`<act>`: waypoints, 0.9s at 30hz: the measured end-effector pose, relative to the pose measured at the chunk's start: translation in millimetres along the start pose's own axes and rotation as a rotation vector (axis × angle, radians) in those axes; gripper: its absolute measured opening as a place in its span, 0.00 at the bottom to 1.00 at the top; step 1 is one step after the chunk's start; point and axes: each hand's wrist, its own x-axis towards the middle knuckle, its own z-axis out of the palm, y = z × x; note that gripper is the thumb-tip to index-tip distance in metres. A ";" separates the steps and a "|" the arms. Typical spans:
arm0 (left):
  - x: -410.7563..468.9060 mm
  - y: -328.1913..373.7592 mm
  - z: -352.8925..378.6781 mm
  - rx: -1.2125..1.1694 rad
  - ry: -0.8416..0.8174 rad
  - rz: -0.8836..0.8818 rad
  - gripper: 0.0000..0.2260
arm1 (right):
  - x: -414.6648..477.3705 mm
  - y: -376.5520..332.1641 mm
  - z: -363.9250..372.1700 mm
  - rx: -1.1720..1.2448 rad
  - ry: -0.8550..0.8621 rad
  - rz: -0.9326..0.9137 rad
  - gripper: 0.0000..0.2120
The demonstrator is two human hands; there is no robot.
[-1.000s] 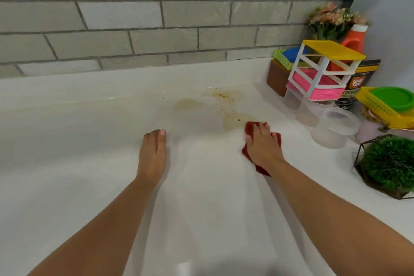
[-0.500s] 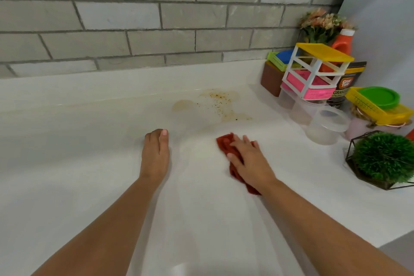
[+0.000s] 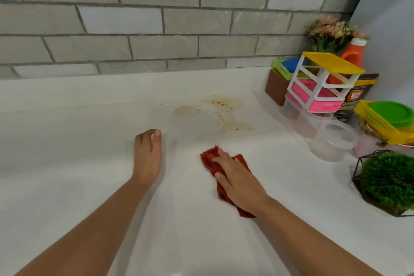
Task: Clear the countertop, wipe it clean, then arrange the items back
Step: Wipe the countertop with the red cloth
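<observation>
Right hand (image 3: 238, 182), centre right of frame: palm flat, fingers spread, pressing a red cloth (image 3: 211, 160) onto the white countertop (image 3: 67, 186); nothing is pinched between the fingers. Against half a second ago, hand and cloth sit slightly further left and nearer the camera, further from the stain.

Left hand (image 3: 147, 157), centre: flat on the countertop, fingers together, holding nothing; position unchanged.

Brown stain (image 3: 224, 114), beyond both hands, upper centre: pale patches with dark specks, apart from the cloth, outline unchanged.

Moved items, right edge: green plant (image 3: 389, 177) in a wire frame, cut off by the frame; clear tub (image 3: 333, 141); yellow tray with green lid (image 3: 391, 114), partly cut off; small drawer rack (image 3: 322, 83); orange bottle (image 3: 354, 54), mostly hidden behind the rack; flowers (image 3: 333, 31) in the corner. The dark pouch's label is only partly legible.
</observation>
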 end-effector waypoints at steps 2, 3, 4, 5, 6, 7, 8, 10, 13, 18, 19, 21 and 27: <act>14.6 4.4 2.4 0.011 0.004 0.001 0.18 | 1.2 26.1 -11.4 0.042 0.095 0.091 0.18; 21.2 6.5 3.7 0.002 0.011 -0.016 0.18 | 7.9 39.7 -18.0 0.037 0.157 0.170 0.17; 26.4 7.7 5.4 -0.009 0.021 -0.034 0.19 | 17.6 53.1 -22.9 0.008 0.223 0.251 0.16; 30.7 6.9 7.8 -0.017 0.033 -0.048 0.19 | 30.3 66.0 -27.0 -0.038 0.277 0.319 0.16; 32.8 5.6 10.0 -0.017 0.043 -0.055 0.19 | 44.7 77.5 -30.8 -0.087 0.306 0.365 0.18; 33.3 3.5 12.5 -0.007 0.050 -0.056 0.19 | 59.7 87.0 -33.5 -0.130 0.308 0.392 0.21; 33.0 1.4 15.2 0.006 0.052 -0.050 0.19 | 74.9 93.7 -35.9 -0.174 0.299 0.413 0.23; 31.7 -1.1 19.4 0.027 0.047 -0.030 0.18 | 102.5 97.9 -37.9 -0.246 0.245 0.479 0.25; 32.2 -0.6 22.0 0.041 0.047 -0.011 0.18 | 131.2 87.7 -30.5 -0.295 0.145 0.516 0.26; 31.3 -0.5 22.9 0.088 0.034 -0.005 0.17 | 111.4 15.5 7.7 -0.300 -0.015 0.115 0.26; 31.1 -0.7 22.6 0.097 0.028 -0.007 0.17 | 98.3 5.9 9.2 -0.260 -0.039 0.051 0.25; 32.0 -1.3 21.6 0.101 0.030 -0.013 0.18 | 77.9 8.3 2.5 -0.196 -0.056 -0.030 0.24; 31.7 -1.9 23.0 0.091 0.041 -0.007 0.17 | 114.0 89.7 -33.5 -0.350 0.066 0.367 0.25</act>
